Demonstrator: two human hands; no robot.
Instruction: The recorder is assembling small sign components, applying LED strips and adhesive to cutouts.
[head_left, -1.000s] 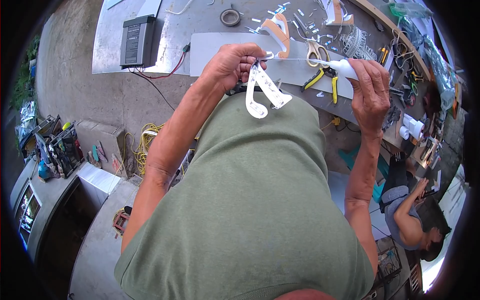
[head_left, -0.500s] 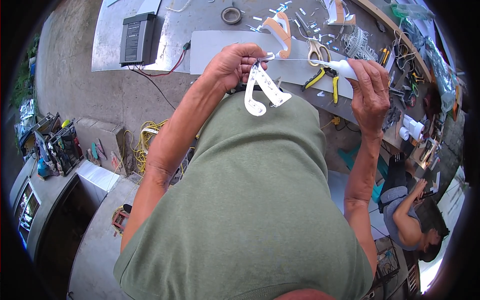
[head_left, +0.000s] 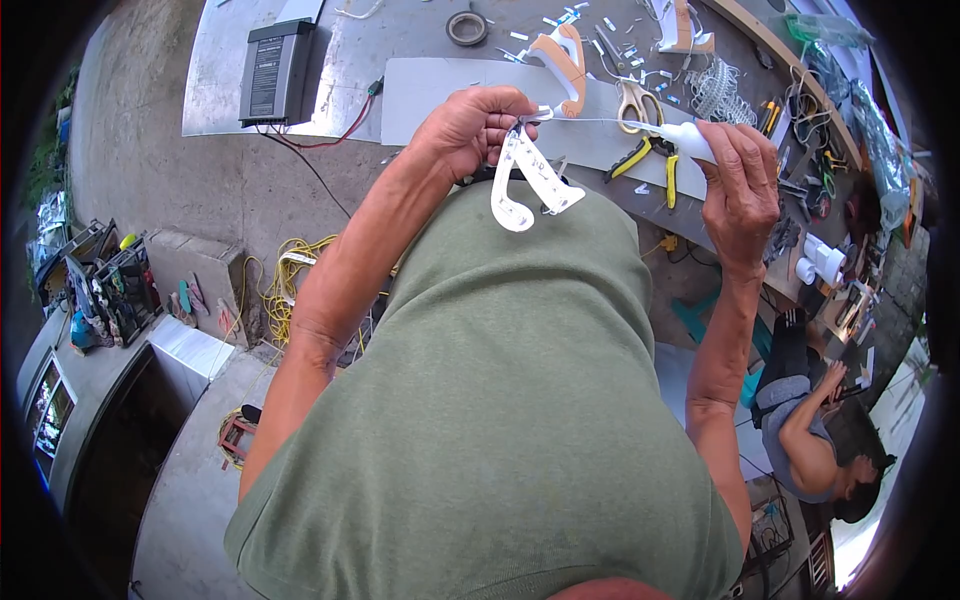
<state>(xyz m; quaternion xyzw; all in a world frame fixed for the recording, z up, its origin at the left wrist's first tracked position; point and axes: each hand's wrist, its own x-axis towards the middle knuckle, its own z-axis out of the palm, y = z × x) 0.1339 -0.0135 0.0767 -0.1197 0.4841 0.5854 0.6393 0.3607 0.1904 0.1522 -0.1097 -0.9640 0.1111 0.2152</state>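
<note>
My left hand point(head_left: 484, 125) is closed on a white letter-shaped piece point(head_left: 513, 190), whose two legs hang down in front of my shirt. In my right hand point(head_left: 740, 185) a white squeeze bottle point(head_left: 687, 140) lies on its side, my fingers wrapped round it. From the bottle a long thin nozzle point(head_left: 600, 121) runs left, and its tip meets the top of the piece near my left fingertips. Beyond the nozzle lies a similar tan-and-white shape point(head_left: 568, 68). Scissors point(head_left: 638, 100) and yellow-handled pliers point(head_left: 670, 175) rest on the table below and behind the nozzle.
A black power supply box point(head_left: 273, 75) with red and black wires sits at the table's left. A roll of tape point(head_left: 466, 28) lies at the back. Coiled clear strip point(head_left: 720, 90) and small offcuts cover the right. Another person point(head_left: 805, 435) sits at lower right.
My hands, the white piece and the bottle hold nearly the same pose. The view has shifted slightly, and the seated person's arm has moved a little.
</note>
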